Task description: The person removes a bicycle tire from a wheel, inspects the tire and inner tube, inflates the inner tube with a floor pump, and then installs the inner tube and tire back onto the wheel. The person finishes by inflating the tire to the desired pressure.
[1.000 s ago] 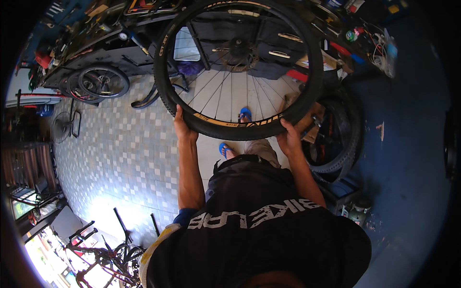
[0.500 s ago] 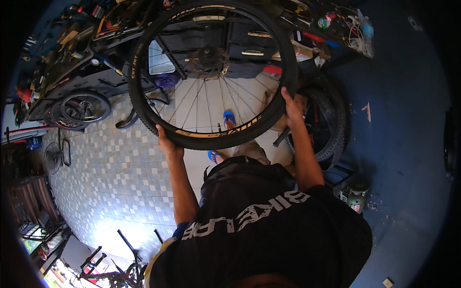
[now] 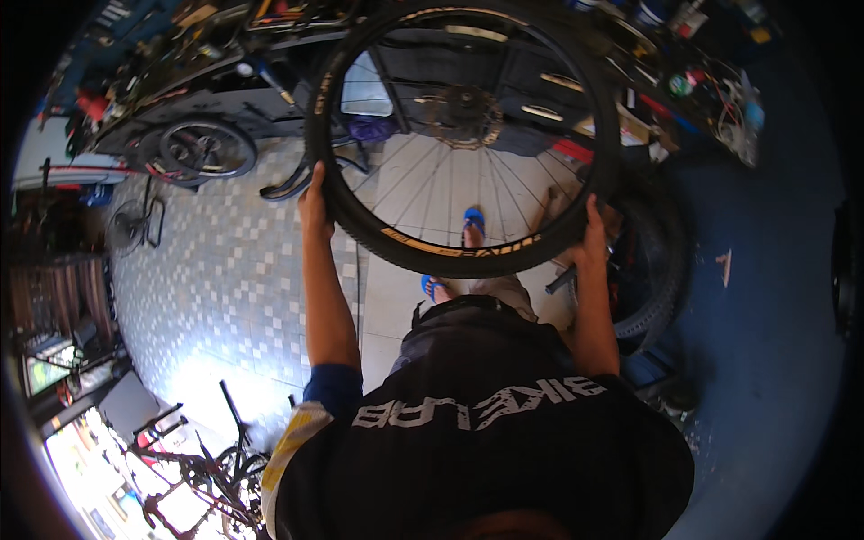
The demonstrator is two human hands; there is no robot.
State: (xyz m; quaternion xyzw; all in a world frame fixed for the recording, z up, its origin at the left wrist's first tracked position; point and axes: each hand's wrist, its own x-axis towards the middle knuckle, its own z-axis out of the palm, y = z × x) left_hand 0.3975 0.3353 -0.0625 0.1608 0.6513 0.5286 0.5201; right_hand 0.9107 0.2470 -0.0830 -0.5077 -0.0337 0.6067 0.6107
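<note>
A bicycle wheel [image 3: 463,112] is held up in front of me, with thin spokes, a brake disc at the hub and a knobbly black tyre [image 3: 605,148] bearing pale orange lettering. My left hand [image 3: 315,205] grips the tyre at its lower left, thumb along the outer edge. On the lower right side, my right hand [image 3: 590,238] is closed on the tyre with its thumb pointing up. The other fingers of both hands are mostly hidden by the tyre and hands.
A dark workbench with drawers [image 3: 405,63] and cluttered tools runs beyond the wheel. Other wheels lean at the left [image 3: 209,148] and near my right arm [image 3: 661,270]. A fan [image 3: 130,225] stands at far left; bike frames [image 3: 202,468] are at lower left.
The view has shifted, so the surroundings sit farther right. Against my body, the wheel looks slightly turned, and my left hand sits higher up its left side. Both hands keep their hold.
</note>
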